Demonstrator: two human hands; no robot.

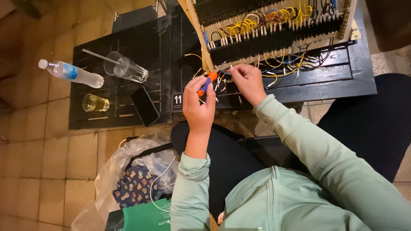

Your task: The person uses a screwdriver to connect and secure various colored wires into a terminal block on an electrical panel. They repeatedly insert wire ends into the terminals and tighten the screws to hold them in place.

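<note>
Frame centre: left hand [199, 102] closed on orange-blue screwdriver [206, 83]; right hand [248, 81] pinches wire end [231, 67] at lower edge of board [274, 32]. Upper rows mostly wired; loose wires [295, 64] hang along bottom, apparently unconnected. Worktop [128, 47] upper left: bottle, glasses, phone.

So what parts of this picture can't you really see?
Head view:
- Tip of the orange-and-blue screwdriver: hidden behind the left hand.
- What the right hand pinches: too small to tell, maybe a thin wire.
- Top of the cream wiring board with yellow wires: cut off by the picture's upper edge.
- Clear plastic bag contents: partly cut off below.
</note>
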